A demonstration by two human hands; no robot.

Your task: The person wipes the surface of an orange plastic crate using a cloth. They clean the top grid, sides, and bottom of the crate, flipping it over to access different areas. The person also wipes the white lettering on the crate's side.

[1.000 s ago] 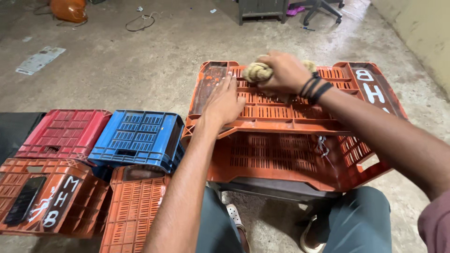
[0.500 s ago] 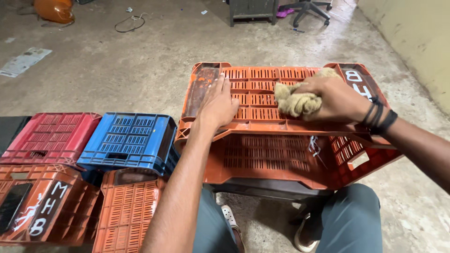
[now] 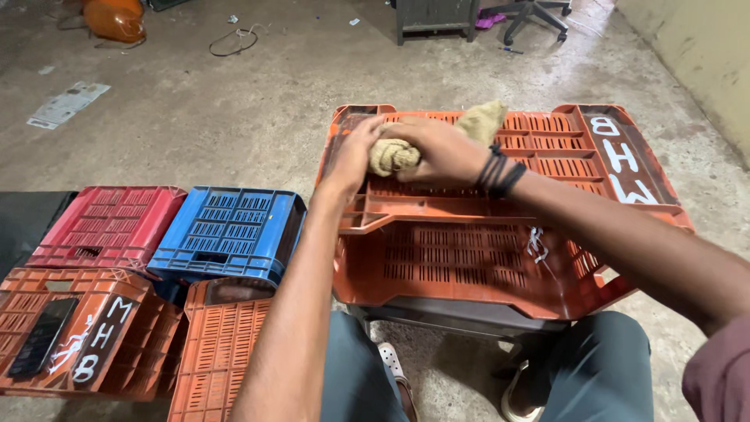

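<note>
The big crate (image 3: 500, 227) in the middle of the frame is orange, with rows of narrow slots and white painted letters on a dark brown end. The rag (image 3: 422, 144) on it is beige. At the left, one crate (image 3: 105, 227) is red and one crate (image 3: 226, 233) is blue. The floor (image 3: 234, 117) is grey with stains. The wristbands (image 3: 500, 170) are black.

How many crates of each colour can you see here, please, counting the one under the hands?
Orange crates: 3, the large one under the hands, one with white lettering at lower left, one beside it.
Red crates: 1.
Blue crates: 1.
Total: 5 crates.
</note>
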